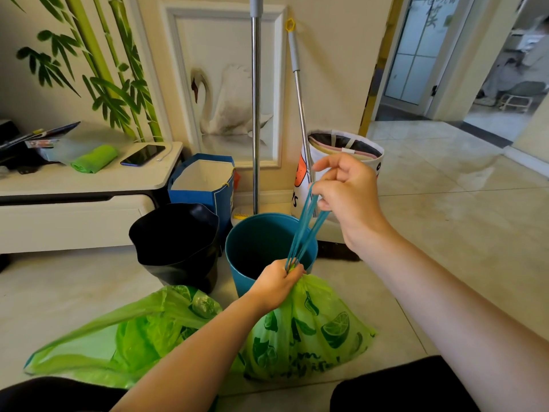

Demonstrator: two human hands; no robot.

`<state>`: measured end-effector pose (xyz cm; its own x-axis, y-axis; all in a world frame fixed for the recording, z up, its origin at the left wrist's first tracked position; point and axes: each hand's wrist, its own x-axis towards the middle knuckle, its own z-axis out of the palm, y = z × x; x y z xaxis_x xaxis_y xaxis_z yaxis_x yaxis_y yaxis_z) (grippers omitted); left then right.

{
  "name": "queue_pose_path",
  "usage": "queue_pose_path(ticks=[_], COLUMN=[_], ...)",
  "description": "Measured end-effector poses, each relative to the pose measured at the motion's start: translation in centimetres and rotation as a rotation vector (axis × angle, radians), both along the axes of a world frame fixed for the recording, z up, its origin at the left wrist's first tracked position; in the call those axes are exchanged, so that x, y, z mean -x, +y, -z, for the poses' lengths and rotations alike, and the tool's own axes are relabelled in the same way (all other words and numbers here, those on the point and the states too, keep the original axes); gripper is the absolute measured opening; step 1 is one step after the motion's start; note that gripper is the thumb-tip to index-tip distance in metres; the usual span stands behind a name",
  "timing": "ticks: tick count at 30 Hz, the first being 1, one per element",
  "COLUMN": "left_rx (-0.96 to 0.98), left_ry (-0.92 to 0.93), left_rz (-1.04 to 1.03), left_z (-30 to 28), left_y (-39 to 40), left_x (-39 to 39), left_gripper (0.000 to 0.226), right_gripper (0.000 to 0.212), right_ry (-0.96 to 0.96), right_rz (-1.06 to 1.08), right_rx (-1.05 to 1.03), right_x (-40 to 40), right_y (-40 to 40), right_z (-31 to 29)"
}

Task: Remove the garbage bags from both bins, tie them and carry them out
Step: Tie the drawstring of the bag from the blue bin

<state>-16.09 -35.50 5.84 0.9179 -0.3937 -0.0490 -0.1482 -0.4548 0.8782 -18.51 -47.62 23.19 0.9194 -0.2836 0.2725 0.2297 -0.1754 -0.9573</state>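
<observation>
A green garbage bag [315, 331] printed with limes sits on the floor in front of the blue bin [237, 251]. My left hand [277, 285] is closed around its gathered neck. From there blue drawstrings [306, 230] run up to my right hand [346, 188], which pinches them taut above the bin. A second green garbage bag [133, 337] lies slumped on the floor to the left, with its mouth loose. Behind it stands a black bin [175, 245]. The blue bin looks empty inside.
A low white cabinet [89, 185] at left carries a phone [142, 155] and a green roll [93, 159]. A blue paper bag [205, 182], two mop handles [255, 114] and a fabric basket [344, 150] stand against the wall. Tiled floor leads to a doorway at right.
</observation>
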Motion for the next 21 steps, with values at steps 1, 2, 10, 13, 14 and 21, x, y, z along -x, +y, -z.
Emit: queue_pose_path(ticks=[1,2,10,13,14,21], left_rx=[-0.012,-0.022,-0.060,-0.039,-0.029,-0.101], left_ry=[0.015,0.033,0.131,0.134,0.135,-0.248], left_rz=[0.004,0.003,-0.006,-0.029,-0.035,-0.113], left_z=[0.0,0.2,0.4,0.3,0.1,-2.7], left_y=[0.1,0.2,1.3,1.9,2.0,2.6], left_x=[0.1,0.0,0.0,-0.3,-0.4,-0.1], left_gripper=[0.044,0.043,0.033,0.030,0.024,0.010], right_gripper=[0.025,0.026,0.024,0.025,0.025,0.023], right_ry=[0.004,0.006,0.062,0.079,0.083,0.073], right_rz=[0.003,0.003,-0.084,-0.116,-0.129,-0.161], right_rx=[0.011,0.032,0.211,0.213,0.204,0.156], right_x=[0.0,0.0,0.1,0.2,0.2,-0.1], right_y=[0.0,0.0,0.6,0.5,0.4,0.3], right_z=[0.1,0.2,1.0,0.9,0.8,1.0])
